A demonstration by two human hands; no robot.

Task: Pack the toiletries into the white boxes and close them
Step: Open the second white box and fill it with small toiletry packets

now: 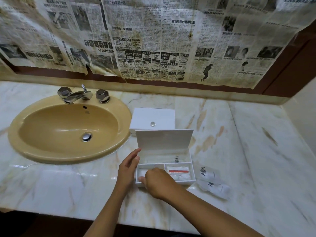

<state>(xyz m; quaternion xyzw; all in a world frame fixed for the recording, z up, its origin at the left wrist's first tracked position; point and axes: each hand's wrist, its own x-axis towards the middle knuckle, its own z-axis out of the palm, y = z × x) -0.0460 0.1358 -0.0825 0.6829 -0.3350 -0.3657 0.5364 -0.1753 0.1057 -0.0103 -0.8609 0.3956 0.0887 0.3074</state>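
The open white box (192,170) stands on the marble counter with its lid (164,141) raised at the back. My left hand (128,166) rests flat against the box's left wall, fingers straight. My right hand (159,182) hangs over the front-left compartment, on a white packet (142,172); its fingertips are hidden. A red-striped packet (178,171) lies in the front-right compartment. In the back compartment lies a clear packet with a black logo (177,159). Two clear packets (207,173) (217,187) lie on the counter right of the box.
A second white box (152,117), closed and with a clear knob on top, stands just behind the open one. A tan sink (68,129) with a chrome tap (77,95) is at the left. Newspaper covers the wall behind.
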